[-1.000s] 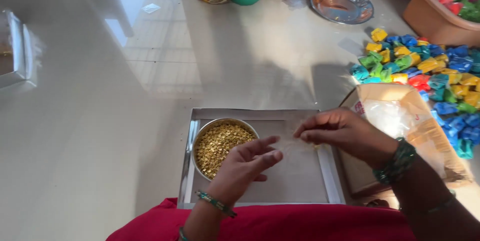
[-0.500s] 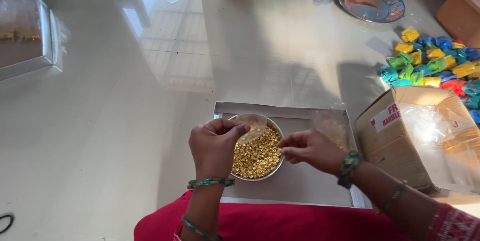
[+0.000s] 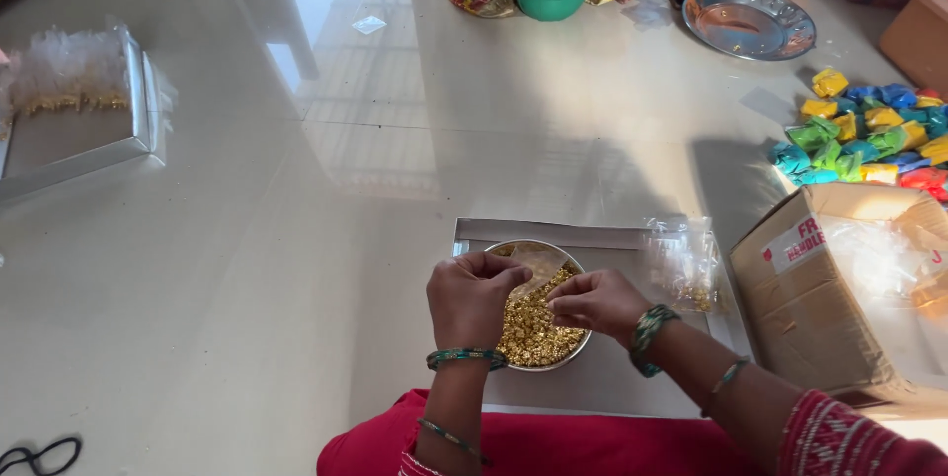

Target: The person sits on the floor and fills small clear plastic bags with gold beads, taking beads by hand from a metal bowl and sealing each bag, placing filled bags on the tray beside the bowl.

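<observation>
Glossy floor, steel bowl (image 3: 538,323) of golden beads (heaped).

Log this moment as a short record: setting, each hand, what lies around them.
setting: pale glossy floor, person seated, red cloth on lap
left hand: left hand over the steel bowl, pinching a small clear pouch
right hand: right hand over the same bowl, fingertips at the pouch
bowl contents: small golden beads
under bowl: flat steel tray
right of tray: clear pouches, open cardboard box, coloured packets
far side: another person's hands in a green bowl, round metal plate
</observation>
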